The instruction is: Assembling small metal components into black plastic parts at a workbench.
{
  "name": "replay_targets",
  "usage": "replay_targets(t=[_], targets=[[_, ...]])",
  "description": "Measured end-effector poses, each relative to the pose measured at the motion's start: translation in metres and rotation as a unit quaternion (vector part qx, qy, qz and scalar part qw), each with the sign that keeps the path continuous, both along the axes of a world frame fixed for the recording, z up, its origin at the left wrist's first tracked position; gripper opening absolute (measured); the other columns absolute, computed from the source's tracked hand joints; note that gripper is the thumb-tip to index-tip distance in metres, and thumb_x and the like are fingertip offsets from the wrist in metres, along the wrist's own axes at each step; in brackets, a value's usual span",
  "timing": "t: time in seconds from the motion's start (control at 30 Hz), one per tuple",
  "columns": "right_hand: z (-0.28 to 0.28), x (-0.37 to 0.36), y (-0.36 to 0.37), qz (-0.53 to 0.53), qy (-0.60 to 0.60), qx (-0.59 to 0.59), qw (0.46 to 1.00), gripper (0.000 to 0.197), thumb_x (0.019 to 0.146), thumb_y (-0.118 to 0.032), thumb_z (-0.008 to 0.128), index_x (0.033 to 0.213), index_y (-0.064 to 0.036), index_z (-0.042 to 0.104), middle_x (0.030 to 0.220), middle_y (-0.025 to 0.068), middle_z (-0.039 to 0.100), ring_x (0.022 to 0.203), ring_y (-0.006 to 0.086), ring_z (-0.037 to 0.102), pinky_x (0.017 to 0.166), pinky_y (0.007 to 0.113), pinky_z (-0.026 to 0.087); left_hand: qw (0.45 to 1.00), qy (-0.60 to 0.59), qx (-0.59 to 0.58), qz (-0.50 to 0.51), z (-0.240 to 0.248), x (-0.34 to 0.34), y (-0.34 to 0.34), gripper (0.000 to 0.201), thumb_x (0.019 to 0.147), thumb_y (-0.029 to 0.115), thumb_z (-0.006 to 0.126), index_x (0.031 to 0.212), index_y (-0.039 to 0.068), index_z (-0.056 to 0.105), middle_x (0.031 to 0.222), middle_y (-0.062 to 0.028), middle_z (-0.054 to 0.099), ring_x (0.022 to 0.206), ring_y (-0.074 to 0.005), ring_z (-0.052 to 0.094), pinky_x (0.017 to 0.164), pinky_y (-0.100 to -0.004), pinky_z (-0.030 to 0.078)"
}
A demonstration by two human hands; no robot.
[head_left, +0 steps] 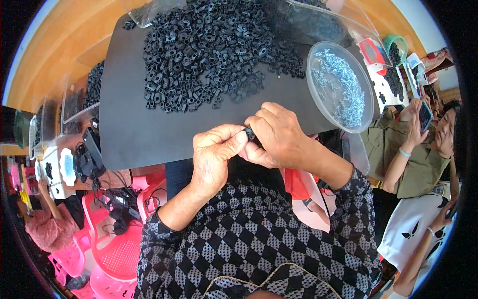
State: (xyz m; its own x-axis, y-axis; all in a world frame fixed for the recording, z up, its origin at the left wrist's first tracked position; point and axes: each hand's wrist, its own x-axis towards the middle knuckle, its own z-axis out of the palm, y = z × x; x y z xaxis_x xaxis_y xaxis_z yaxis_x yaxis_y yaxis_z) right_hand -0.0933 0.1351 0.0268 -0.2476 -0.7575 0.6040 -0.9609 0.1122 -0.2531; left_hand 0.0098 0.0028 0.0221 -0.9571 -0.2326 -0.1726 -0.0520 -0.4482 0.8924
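Note:
A small black plastic part (pixel 249 133) is pinched between my two hands, just off the table's near edge. My left hand (pixel 214 152) grips it with thumb and forefinger. From the other side my right hand (pixel 276 134) closes on the same part, its fingers curled and partly hiding it. Beyond my hands a big heap of similar black plastic parts (pixel 199 55) covers the far half of the dark table top (pixel 144 134). To the right, a round clear tray (pixel 367 112) contains many tiny shiny silvery-blue pieces, too small to name.
Clear plastic bins (pixel 74 107) with black parts stand at the left. Beside me is a pink chair (pixel 117 249), with black cables (pixel 89 164) near it. A co-worker (pixel 423 154) at the right holds a phone (pixel 424 117). A green bowl (pixel 398 45) sits far right.

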Motion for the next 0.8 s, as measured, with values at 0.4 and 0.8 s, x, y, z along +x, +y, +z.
replay_targets(t=[0.4, 0.8], targets=[[0.075, -0.096, 0.042, -0.270, 0.072, -0.057, 0.959, 0.024, 0.072, -0.023, 0.068, 0.072, -0.0043, 0.053, 0.063, 0.0108, 0.049, 0.060, 0.0293, 0.052, 0.053, 0.040, 0.041, 0.864, 0.130, -0.479, 0.080, -0.001, -0.008, -0.028, 0.012, 0.081, 0.002, 0.065, 0.093, 0.000, 0.065, 0.076, -0.0084, 0.062, 0.065, -0.0181, 0.059, 0.059, -0.0277, 0.045], [0.092, -0.231, 0.048, -0.453, 0.077, 0.089, 0.884, 0.028, 0.070, -0.013, 0.058, 0.091, 0.0038, 0.052, 0.079, 0.0249, 0.057, 0.078, 0.0412, 0.058, 0.067, 0.049, 0.046, 0.722, 0.178, -0.662, 0.090, 0.003, -0.043, -0.035, 0.035, 0.062, -0.002, 0.070, 0.096, 0.005, 0.064, 0.087, -0.0080, 0.061, 0.079, -0.0259, 0.058, 0.072, -0.0360, 0.044]])
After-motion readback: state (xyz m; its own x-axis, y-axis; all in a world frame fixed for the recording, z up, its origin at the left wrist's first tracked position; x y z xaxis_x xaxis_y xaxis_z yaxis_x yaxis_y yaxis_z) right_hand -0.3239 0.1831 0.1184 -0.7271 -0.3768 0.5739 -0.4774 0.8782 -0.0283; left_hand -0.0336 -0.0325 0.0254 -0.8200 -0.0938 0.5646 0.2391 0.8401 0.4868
